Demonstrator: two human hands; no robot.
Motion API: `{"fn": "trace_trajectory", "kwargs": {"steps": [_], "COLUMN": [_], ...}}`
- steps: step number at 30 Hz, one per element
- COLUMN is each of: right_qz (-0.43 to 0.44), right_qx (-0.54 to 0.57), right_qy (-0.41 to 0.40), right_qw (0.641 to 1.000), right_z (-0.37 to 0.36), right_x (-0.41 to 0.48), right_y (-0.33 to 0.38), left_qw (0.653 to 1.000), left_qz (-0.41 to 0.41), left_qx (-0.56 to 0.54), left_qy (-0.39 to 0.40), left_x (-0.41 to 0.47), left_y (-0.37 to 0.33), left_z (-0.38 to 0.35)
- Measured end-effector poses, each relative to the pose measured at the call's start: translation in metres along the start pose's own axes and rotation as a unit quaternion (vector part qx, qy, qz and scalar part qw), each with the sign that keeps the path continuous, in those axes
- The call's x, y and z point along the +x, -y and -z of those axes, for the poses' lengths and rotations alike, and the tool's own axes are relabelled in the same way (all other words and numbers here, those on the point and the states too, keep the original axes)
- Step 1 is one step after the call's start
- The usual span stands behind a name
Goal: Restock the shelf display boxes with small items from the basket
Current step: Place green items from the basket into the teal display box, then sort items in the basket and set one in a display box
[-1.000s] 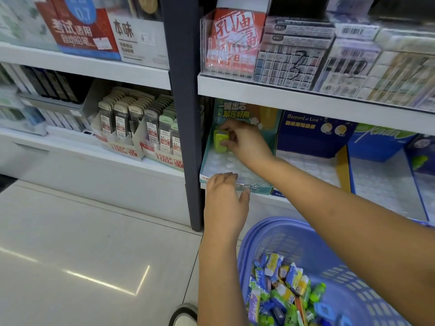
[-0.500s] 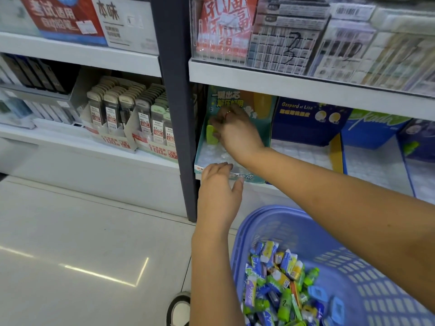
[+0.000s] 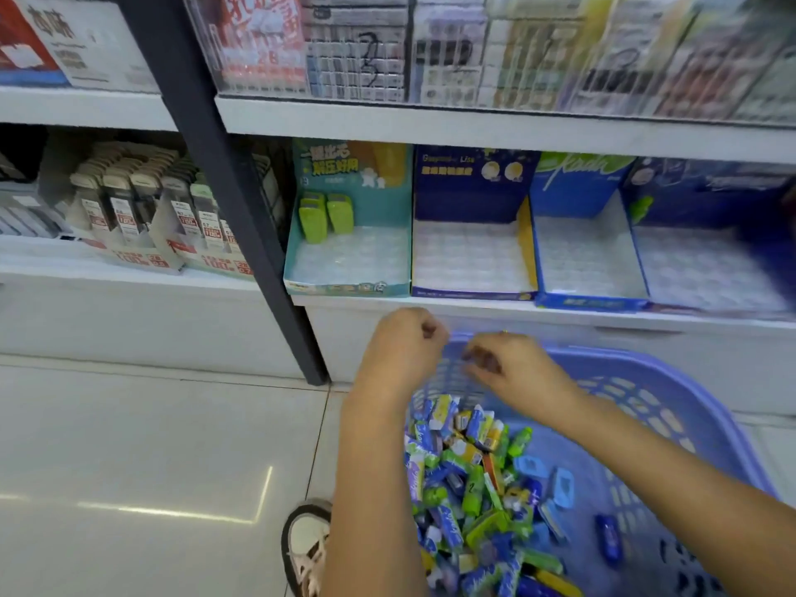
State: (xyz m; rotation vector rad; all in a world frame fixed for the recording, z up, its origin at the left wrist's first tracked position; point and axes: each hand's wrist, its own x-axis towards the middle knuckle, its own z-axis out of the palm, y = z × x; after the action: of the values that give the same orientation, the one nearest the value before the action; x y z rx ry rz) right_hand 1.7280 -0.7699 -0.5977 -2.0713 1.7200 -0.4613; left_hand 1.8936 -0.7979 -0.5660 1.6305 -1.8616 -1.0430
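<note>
Over the far rim of the basket [image 3: 637, 381] hang the left hand [image 3: 402, 351] and right hand [image 3: 506, 366], fingers curled in. The small items [image 3: 469, 480] lie heaped in its left half; two green ones [image 3: 327, 217] stand in the back left corner of the teal display box [image 3: 349, 288]. A hasty grab from that mixed heap could bring the wrong kind or spill some. Blur hides whether either hand holds anything
</note>
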Motion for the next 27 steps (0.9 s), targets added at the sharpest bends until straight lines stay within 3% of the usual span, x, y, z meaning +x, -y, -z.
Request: {"fn": "trace_trajectory", "kwargs": {"steps": [3,6,19,24,27], "right_qz": [-0.106,-0.148,-0.144,-0.144,-0.139], "right_qx": [-0.014,0.014,0.067,0.105,0.11], "right_qy": [0.131,0.19,0.145,0.132,0.169], "right_qw": [0.986,0.97,0.977,0.975,0.97], "right_z": [-0.04,-0.078,-0.146,-0.152,-0.148], "right_x": [-0.027,-0.042,-0.047,-0.055,-0.05], "right_y": [-0.05,-0.083,-0.104,-0.106,-0.107], "left_qw": [0.985,0.965,0.969,0.97,0.969], "left_qz": [0.053,0.112,0.202,0.189,0.198], "left_qx": [0.086,0.13,0.142,0.138,0.131], "left_qy": [0.141,0.201,-0.012,-0.065,-0.073], "left_x": [-0.002,-0.009,0.002,0.003,0.004], "left_y": [0.013,0.041,0.098,0.102,0.101], "left_z": [-0.05,-0.094,-0.156,-0.169,-0.169]}}
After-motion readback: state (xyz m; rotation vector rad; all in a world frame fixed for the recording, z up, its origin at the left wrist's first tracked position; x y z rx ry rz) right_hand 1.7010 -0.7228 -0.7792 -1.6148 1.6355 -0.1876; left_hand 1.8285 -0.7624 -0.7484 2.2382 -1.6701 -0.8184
